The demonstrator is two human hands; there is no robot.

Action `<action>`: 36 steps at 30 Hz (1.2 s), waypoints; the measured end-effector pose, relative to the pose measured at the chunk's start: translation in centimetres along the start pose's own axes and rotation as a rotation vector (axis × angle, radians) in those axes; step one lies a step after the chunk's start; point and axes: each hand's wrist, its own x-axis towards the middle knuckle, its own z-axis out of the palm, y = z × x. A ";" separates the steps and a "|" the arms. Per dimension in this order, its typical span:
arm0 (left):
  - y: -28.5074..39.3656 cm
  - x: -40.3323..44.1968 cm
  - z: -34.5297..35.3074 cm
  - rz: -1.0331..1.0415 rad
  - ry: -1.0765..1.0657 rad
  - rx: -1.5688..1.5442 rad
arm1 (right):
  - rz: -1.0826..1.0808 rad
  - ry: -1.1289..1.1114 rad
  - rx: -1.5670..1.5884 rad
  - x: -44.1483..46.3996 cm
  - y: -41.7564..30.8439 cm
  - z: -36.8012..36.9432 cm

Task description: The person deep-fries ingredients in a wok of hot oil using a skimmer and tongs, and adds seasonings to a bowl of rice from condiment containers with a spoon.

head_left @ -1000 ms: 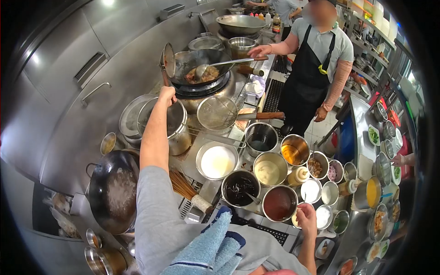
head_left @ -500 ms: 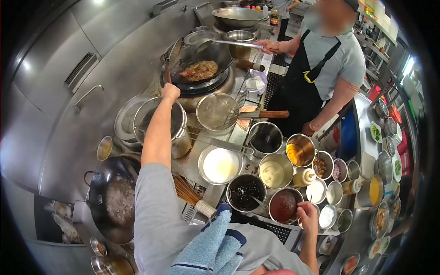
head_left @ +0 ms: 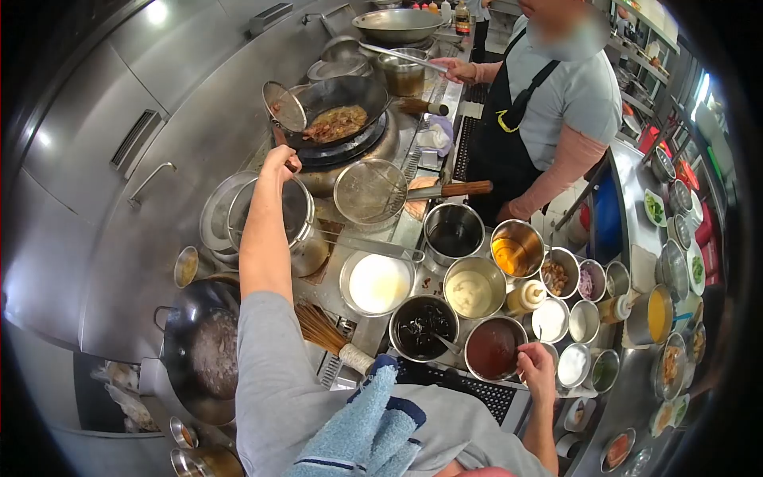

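My left hand (head_left: 281, 161) is closed round the wooden handle of a mesh strainer (head_left: 284, 106), which tilts over the left rim of a black wok (head_left: 372, 94). Small reddish-brown bits show in the mesh. Brown, oily food (head_left: 337, 124) lies in the wok, to the right of the strainer. My right hand (head_left: 538, 367) has its fingers curled together at the right rim of a pot of dark red sauce (head_left: 491, 350). Whether those fingers grip the rim or something small cannot be made out.
A co-worker (head_left: 548, 103) opposite holds a long-handled ladle (head_left: 342, 49) behind the wok. Another strainer (head_left: 369, 192) rests near the middle. Several sauce pots, a white-liquid bowl (head_left: 377, 284) and a bamboo brush (head_left: 330, 335) lie close by. A second wok (head_left: 199, 350) sits at left.
The strainer in my left hand has turned from edge-on to face me. The co-worker's ladle has moved from above the wok to behind it. My right hand stays beside the red sauce.
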 end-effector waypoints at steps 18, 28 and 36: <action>-0.1 0.0 -0.6 -0.073 -0.051 -0.239 | -0.010 -0.023 -0.004 0.8 0.8 -1.5; 0.5 -1.6 -0.7 -0.048 -0.032 -0.294 | -0.062 -0.017 -0.044 1.8 0.7 -1.1; 1.2 -4.0 -1.2 -0.042 0.030 -0.131 | -0.028 -0.076 -0.043 1.2 1.3 -0.7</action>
